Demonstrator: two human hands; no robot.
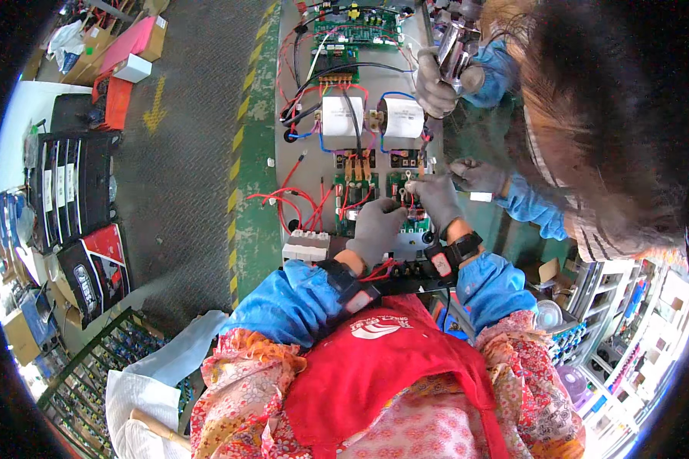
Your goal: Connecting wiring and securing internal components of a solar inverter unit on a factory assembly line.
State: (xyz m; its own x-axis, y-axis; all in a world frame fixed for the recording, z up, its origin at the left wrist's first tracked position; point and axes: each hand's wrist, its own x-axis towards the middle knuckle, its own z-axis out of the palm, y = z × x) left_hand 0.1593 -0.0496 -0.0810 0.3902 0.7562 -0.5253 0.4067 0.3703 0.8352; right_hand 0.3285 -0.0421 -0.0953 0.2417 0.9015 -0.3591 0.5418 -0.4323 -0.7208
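Note:
In grey work gloves, both my hands are over the lower end of a grey equipment chassis [286, 172]. My left hand [377, 229] is bent with its fingers drawn together at the inner edge of a green circuit board [404, 187]; what they pinch is hidden. Close beside it, my right hand [436, 203] points inward over the same board, fingers closed near a small ring terminal [409, 176]. Whatever those fingers hold is too small to name. Loose red wires [298, 200] curve up left of my left hand, above a white terminal block [306, 246].
At the right leans a co-worker, one gloved hand [436, 88] around a shiny metal tool [455, 57], the other [476, 176] beside my right hand. Two white cylindrical capacitors [342, 116] and a green board [357, 29] lie farther up. Yellow-black tape [241, 153] edges the left walkway.

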